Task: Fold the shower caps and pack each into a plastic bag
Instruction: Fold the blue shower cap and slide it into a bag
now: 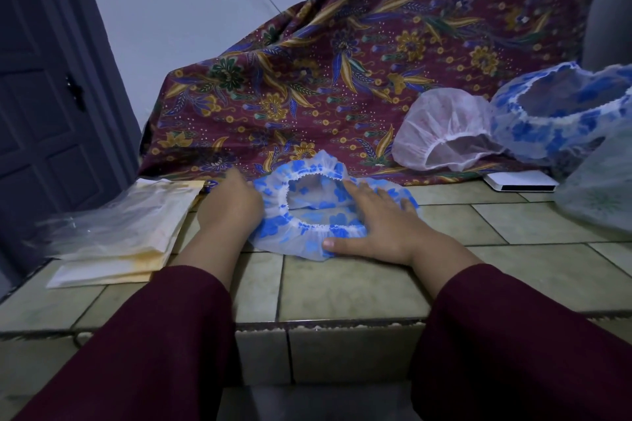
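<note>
A white shower cap with blue flowers lies on the tiled counter with its elastic opening facing up. My left hand rests on the cap's left edge, its fingers bent over the rim. My right hand lies flat on the cap's right side, fingers spread, thumb pressing the near rim. A stack of clear plastic bags sits to the left of my left hand. Two more caps wait at the right: a pink one and a blue-flowered one.
A dark red floral cloth drapes over something behind the caps. A white flat box lies under the caps at the right, beside a pale plastic bag. A dark door stands at the left. The counter's front edge runs below my forearms.
</note>
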